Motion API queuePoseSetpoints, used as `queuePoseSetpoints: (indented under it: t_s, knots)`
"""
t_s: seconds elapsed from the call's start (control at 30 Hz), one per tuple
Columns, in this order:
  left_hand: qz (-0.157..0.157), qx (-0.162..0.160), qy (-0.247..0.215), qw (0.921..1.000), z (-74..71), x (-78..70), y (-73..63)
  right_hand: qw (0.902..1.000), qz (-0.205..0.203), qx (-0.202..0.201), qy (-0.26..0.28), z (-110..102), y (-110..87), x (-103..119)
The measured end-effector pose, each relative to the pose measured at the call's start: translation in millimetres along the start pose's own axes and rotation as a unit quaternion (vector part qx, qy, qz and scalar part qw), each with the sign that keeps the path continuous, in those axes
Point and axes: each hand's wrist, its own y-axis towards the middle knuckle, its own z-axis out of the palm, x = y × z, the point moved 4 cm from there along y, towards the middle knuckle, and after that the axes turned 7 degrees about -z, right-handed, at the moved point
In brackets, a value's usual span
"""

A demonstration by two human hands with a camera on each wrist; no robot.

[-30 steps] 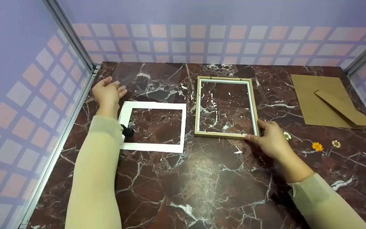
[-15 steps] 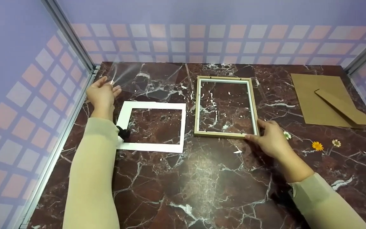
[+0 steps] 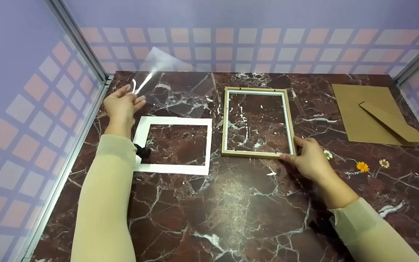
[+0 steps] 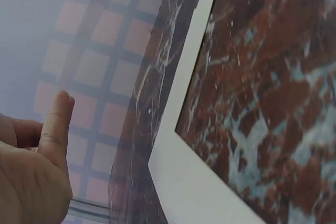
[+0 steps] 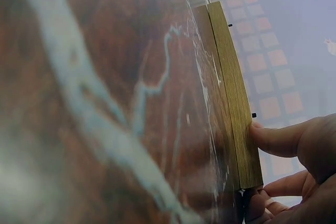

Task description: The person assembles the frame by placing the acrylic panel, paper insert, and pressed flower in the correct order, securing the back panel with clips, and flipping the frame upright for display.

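Observation:
At the far left of the table, my left hand (image 3: 119,109) pinches the near corner of a clear plastic sheet (image 3: 163,61). The sheet is bent up, with bright glare along its fold, and its far part stands against the back wall in the head view. Below that hand lies a white mat (image 3: 173,169) with a rectangular opening, partly covered by my sleeve. My right hand (image 3: 309,159) grips the near right corner of a wooden picture frame (image 3: 253,154) lying on the table. In the right wrist view, the thumb presses the edge of the frame (image 5: 235,93).
To the right lies a brown backing board (image 3: 347,120) with an easel leg (image 3: 391,122). Near it are an orange flower (image 3: 362,167) and a white flower (image 3: 384,163). Another white flower (image 3: 328,154) sits beside my right hand. Panelled walls border the marbled table (image 3: 231,218).
My left hand has taken the clear sheet by its corner and raised it, so it now bends upward. The right hand and picture frame have stayed in place.

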Motion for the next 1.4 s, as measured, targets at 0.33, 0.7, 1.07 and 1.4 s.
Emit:
queuePoseSetpoints:
  t_s: [0.33, 0.7, 1.07, 1.4]
  knots:
    - [-0.007, 0.077, 0.021, 0.9968, 39.8, 10.5, -18.1, 1.0000, -0.005, -0.004, 0.001, -2.9, -1.7, -0.5]
    - [-0.026, 0.145, 0.048, 0.9879, 80.4, 22.4, -29.0, 1.0000, 0.001, -0.008, 0.001, -5.9, -1.0, -2.2]
    - [-0.026, 0.151, 0.069, 0.9857, 113.4, 41.6, -29.3, 0.9999, -0.005, -0.012, 0.000, 0.1, -0.3, -3.4]
    - [-0.015, 0.133, 0.051, 0.9897, 133.9, 60.3, -27.9, 1.0000, 0.000, -0.005, 0.003, -0.4, -1.6, -3.6]
